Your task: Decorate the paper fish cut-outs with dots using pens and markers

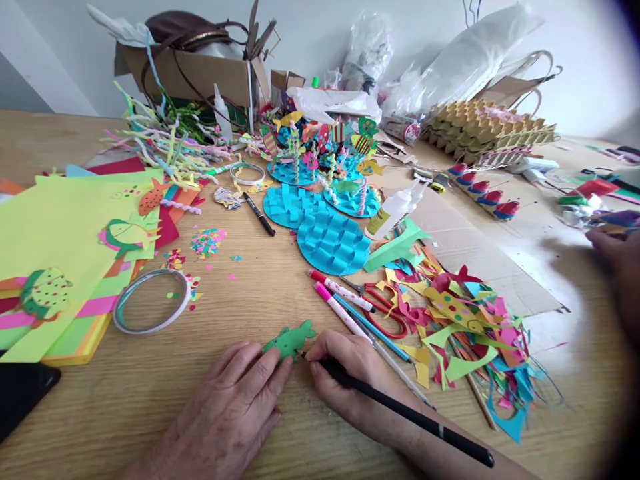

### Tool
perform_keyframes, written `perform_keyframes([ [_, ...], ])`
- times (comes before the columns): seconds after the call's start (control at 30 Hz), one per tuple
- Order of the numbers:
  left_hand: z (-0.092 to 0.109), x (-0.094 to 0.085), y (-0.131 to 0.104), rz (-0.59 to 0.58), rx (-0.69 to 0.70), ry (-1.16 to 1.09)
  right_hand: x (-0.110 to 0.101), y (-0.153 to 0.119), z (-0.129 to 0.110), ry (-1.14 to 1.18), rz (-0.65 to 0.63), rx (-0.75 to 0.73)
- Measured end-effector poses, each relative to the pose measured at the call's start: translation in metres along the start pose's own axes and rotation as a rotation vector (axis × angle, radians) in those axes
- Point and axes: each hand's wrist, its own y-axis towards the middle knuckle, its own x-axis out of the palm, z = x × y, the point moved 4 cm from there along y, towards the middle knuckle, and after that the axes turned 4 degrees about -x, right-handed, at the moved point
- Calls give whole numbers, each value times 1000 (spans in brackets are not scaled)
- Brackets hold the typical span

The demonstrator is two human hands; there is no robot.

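A small green paper fish (293, 340) lies on the wooden table near the front middle. My left hand (243, 393) rests flat beside it, its fingertips on the fish's lower left part. Closed around a long black pen (400, 403) is my right hand (345, 373), with the pen's tip at the fish's right edge. Just beyond my right hand lie a pink marker (343, 310), a red-and-white marker (340, 290), a blue pencil (383, 327) and red-handled scissors (387, 310).
Paper scraps (465, 320) spread at the right, near cardboard (480, 247). Blue woven paper discs (333, 243) and glue bottles (390, 213) stand behind. Coloured sheets (65, 220) and a tape roll (151, 330) lie left. Another person's hand (617, 253) is at the far right.
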Motion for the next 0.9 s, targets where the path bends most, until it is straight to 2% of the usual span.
perform_keyframes([
  [0.9, -1, 1, 1, -5, 5, -2, -1, 1, 0, 12, -23, 16],
])
